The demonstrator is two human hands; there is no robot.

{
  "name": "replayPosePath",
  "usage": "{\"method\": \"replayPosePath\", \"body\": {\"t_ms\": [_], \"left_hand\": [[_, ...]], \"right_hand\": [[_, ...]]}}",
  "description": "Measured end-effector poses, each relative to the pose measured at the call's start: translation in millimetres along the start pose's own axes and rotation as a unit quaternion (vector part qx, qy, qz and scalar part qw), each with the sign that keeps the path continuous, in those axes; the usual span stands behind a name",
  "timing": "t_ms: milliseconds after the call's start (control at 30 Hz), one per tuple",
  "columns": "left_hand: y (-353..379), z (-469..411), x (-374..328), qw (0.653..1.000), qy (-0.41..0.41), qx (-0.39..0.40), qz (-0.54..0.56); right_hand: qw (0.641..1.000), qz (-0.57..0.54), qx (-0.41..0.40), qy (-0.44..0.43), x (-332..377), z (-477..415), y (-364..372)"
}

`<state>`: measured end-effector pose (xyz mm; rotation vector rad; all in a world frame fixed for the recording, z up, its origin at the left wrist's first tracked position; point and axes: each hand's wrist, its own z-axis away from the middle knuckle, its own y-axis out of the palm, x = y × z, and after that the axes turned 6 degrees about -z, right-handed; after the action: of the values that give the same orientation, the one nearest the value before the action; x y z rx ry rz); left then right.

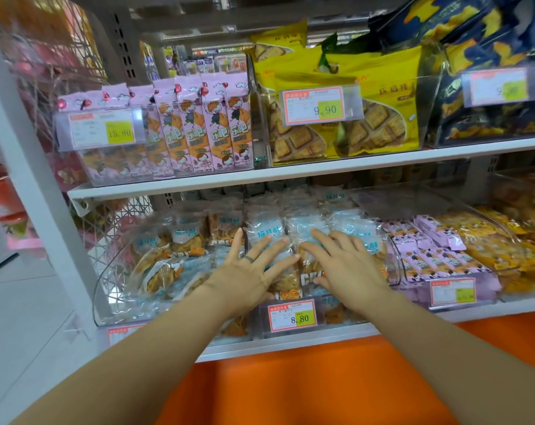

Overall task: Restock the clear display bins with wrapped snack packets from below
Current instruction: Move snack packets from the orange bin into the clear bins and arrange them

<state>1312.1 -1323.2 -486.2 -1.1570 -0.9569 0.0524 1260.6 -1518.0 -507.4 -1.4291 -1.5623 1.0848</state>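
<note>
A clear display bin (106,289) on the lower shelf holds a heap of clear wrapped snack packets (180,237) with pale blue labels and orange crisps inside. My left hand (244,271) lies flat on the heap near the bin's middle, fingers spread and straight. Just to its right, my right hand (342,265) presses down on the packets the same way, fingers straight and pointing up-left. Neither hand grips a packet. A price tag reading 8.80 (292,315) hangs on the bin's front, below my hands.
To the right stands a bin of small pink packets (428,250), then yellow packets (487,240). The upper shelf (290,174) carries pink boxes (198,130), yellow biscuit bags (382,118) and dark blue bags (490,87). An orange panel (306,388) runs below the shelf. A white upright post (24,154) stands left.
</note>
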Motion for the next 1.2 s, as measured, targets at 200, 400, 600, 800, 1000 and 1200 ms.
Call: {"method": "replayPosePath", "body": {"t_ms": [200, 400, 600, 800, 1000, 1200], "left_hand": [[-6.0, 9.6, -1.8, 0.998, -0.023, -0.021, 0.061], [6.7, 45.8, 8.0, 0.964, -0.135, -0.154, 0.169], [41.5, 81.8, 31.1, 0.902, -0.294, -0.135, 0.285], [51.2, 87.1, 28.5, 0.909, -0.251, -0.073, 0.324], [55.1, 86.1, 28.5, 0.936, -0.184, 0.004, 0.299], [39.2, 93.2, 31.3, 0.907, -0.259, -0.143, 0.301]], "right_hand": [[0.999, -0.043, 0.026, -0.008, -1.4, 8.0, -16.3], [0.992, -0.103, -0.062, -0.022, 8.9, 13.1, -31.9], [0.985, -0.151, -0.048, -0.073, 45.3, 3.9, -35.2], [0.974, -0.198, -0.042, -0.102, 67.0, 2.0, -32.9], [0.966, -0.238, -0.021, -0.094, 64.1, 5.7, -36.8], [0.959, -0.275, 0.009, -0.072, 60.5, 13.1, -50.8]]}}
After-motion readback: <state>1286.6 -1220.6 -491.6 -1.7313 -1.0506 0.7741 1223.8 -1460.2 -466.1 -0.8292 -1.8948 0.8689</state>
